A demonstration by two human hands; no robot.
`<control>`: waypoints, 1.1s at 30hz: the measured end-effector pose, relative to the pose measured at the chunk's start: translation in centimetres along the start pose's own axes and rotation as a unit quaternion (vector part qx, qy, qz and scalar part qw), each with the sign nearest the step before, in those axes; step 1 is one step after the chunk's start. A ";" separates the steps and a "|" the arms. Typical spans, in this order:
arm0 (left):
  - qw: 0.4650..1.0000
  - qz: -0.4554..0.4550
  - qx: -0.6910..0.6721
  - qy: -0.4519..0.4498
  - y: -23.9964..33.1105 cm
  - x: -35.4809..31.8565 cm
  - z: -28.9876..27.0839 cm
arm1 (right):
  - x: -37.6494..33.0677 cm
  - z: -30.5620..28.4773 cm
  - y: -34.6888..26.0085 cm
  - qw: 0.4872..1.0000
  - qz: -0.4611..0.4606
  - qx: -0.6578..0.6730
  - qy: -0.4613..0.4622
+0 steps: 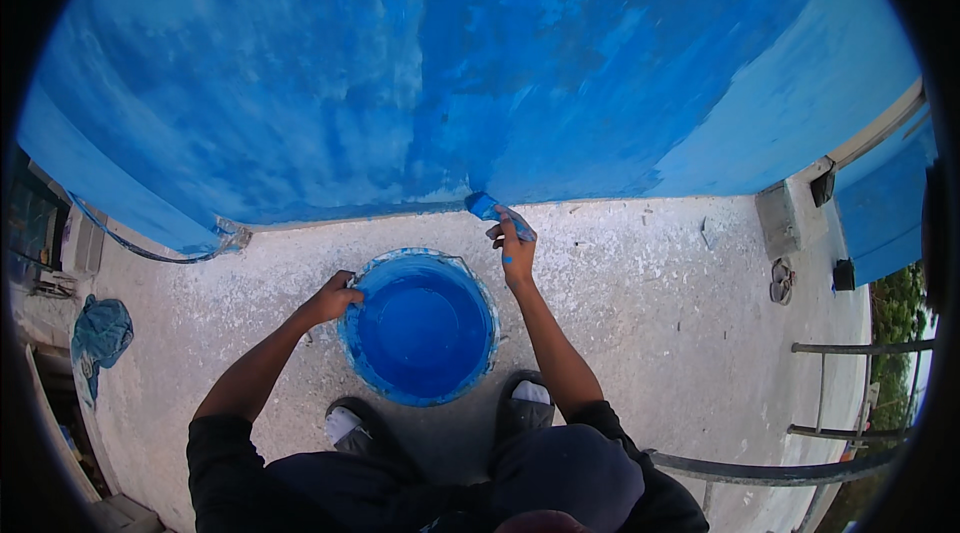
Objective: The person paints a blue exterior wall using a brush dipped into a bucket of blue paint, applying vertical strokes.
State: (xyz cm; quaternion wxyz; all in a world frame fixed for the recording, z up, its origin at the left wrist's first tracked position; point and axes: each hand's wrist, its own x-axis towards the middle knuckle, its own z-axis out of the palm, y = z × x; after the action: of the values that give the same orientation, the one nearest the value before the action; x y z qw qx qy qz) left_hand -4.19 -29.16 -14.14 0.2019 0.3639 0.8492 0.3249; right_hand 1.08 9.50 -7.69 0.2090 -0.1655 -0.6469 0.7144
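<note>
A bucket with blue paint in it stands on the floor in front of my feet. My left hand grips its left rim, thumb bent over the edge. In my right hand is a paintbrush, its blue bristles against the foot of the wall. Blue specks mark the back of this hand. Darker blue covers the middle of the wall in uneven strokes, with lighter blue toward both sides.
Paint flecks dot the concrete floor. A dark hose and a crumpled bluish-green cloth or bag lie at left. Sandals sit by a concrete block at right, and a metal railing runs along the near right.
</note>
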 end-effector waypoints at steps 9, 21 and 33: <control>1.000 0.015 -0.011 -0.021 0.1 0.0 -0.5 | -0.4 -0.1 0.7 1.000 0.008 0.021 0.018; 0.979 -0.129 -0.152 -0.038 2.2 0.5 -1.0 | -0.7 0.4 0.7 0.999 0.016 0.032 0.027; 0.914 -0.255 -0.315 -0.011 1.4 0.8 -0.4 | -0.3 1.1 -0.4 0.997 -0.029 -0.051 -0.043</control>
State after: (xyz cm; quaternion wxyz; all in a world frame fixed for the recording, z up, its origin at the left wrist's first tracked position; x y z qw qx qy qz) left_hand -4.28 -27.99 -12.97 0.3909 0.0560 0.7648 0.5090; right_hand 0.84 8.41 -7.18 0.1930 -0.1263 -0.6952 0.6808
